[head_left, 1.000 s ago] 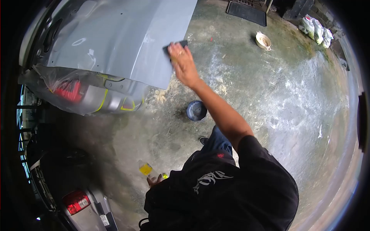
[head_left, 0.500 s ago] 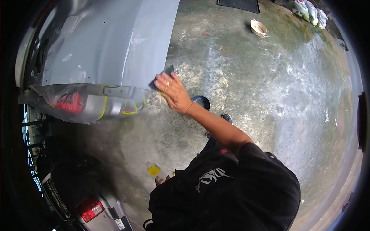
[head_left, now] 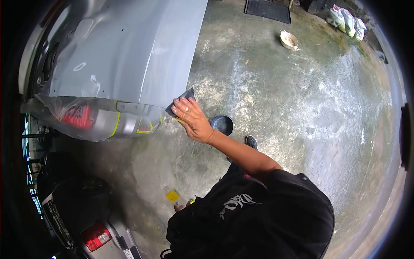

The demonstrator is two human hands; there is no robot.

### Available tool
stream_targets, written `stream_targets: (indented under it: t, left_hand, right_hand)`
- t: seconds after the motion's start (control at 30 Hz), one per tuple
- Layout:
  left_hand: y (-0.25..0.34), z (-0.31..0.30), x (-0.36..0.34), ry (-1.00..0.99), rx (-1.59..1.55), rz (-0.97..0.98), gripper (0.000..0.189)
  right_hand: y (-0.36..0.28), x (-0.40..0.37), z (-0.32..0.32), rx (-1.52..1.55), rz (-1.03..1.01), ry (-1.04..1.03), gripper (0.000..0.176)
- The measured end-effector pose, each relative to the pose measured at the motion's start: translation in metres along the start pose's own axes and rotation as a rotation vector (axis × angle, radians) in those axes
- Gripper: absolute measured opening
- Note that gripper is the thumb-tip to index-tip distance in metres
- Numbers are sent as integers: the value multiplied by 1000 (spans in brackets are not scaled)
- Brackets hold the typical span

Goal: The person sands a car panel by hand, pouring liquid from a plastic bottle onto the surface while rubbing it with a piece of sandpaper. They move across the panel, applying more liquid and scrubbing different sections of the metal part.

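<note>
My right hand (head_left: 192, 120) is closed on a dark sheet of sandpaper (head_left: 188, 93), its fingers pressed flat. A bit of yellow shows under the fingers. The sandpaper lies at the lower right corner of a grey vehicle panel (head_left: 125, 56). Below the panel, clear plastic film and yellow-green tape cover a bodywork section with a red lamp (head_left: 77, 117). Low by my black shirt, my left hand (head_left: 182, 207) is mostly hidden; its fingers appear wrapped round a clear bottle with a yellow part (head_left: 172, 195).
A dark round basin (head_left: 222, 125) stands on the concrete floor near my shoe (head_left: 251, 141). Farther off are a white two-handled pot (head_left: 289, 40), a black tray (head_left: 268, 11) and several filled bags (head_left: 347, 20). Another vehicle with a red tail light (head_left: 96, 236) is at lower left.
My right hand, with the sandpaper, has shifted slightly down in view along the panel's corner. The whole scene has also moved a little downward as the camera tilted.
</note>
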State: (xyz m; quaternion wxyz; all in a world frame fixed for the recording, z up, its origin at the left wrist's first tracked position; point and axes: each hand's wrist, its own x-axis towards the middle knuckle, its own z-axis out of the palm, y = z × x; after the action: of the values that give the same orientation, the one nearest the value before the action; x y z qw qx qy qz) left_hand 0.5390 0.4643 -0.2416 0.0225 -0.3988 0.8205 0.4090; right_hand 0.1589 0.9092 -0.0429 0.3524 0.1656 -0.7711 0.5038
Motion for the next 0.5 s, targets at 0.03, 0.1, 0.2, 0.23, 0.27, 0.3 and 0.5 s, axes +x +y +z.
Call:
stream_targets:
  t: [0.03,0.1,0.2,0.23,0.27,0.3,0.5]
  left_hand:
    - [-1,2,1,2,-6,2,93]
    - [-2,3,1,-1,-10,8,94]
    - [-3,1,3,-1,-26,19,94]
    - [-2,3,0,0,-23,12,94]
    - [2,5,-1,3,-16,7,94]
    - [5,8,-2,7,-10,2,94]
    - [27,30,-15,42,-24,-34,95]
  right_hand:
    - [5,-2,-3,24,-26,-30,50]
    - [45,40,-14,-36,51,44,49]
    - [112,127,-38,63,206,264,47]
    - [125,143,-41,110,218,316,46]
    - [125,147,-40,110,218,320,46]
    - [124,149,-38,78,220,336,46]
    - [10,46,-15,-18,15,-14,49]
